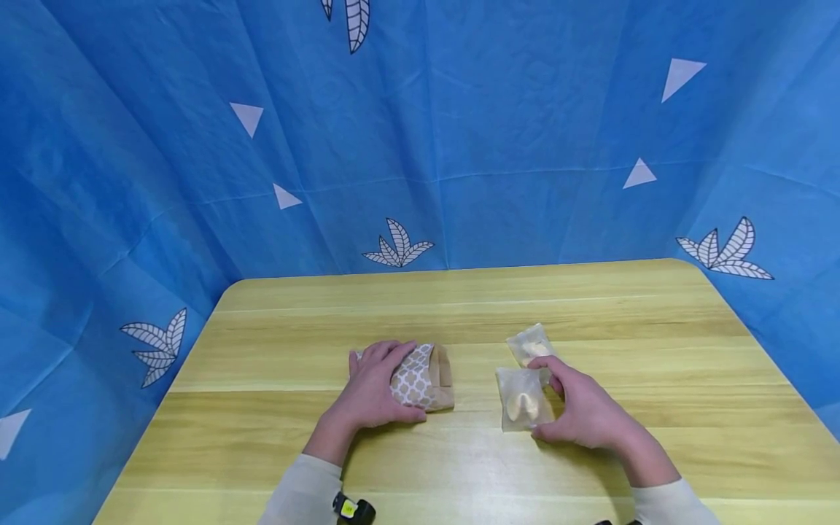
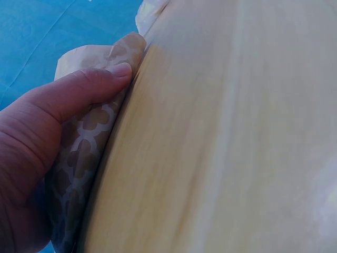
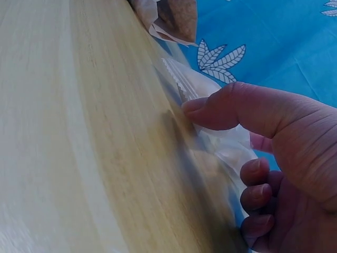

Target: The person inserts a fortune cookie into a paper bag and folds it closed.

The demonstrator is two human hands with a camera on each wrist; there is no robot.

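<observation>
My left hand [image 1: 370, 394] holds a brown paper bag [image 1: 412, 383] with a white lattice print, lying flat on the table. Its thumb lies along the near side and the fingers reach over the top; the left wrist view shows the thumb pressed on the printed paper [image 2: 81, 153]. To the right, my right hand [image 1: 584, 408] grips a small translucent packet [image 1: 515, 394] with pale pieces inside, thumb at its near edge and index finger at its far edge. A second such packet [image 1: 530, 343] lies just behind, partly covered by the index finger.
The wooden table [image 1: 262, 437] has rounded far corners. Behind it hangs a blue cloth [image 1: 525, 131] with white leaves and triangles. In the right wrist view, the bag's open brown end [image 3: 176, 23] faces the packets, with a stretch of bare wood between them.
</observation>
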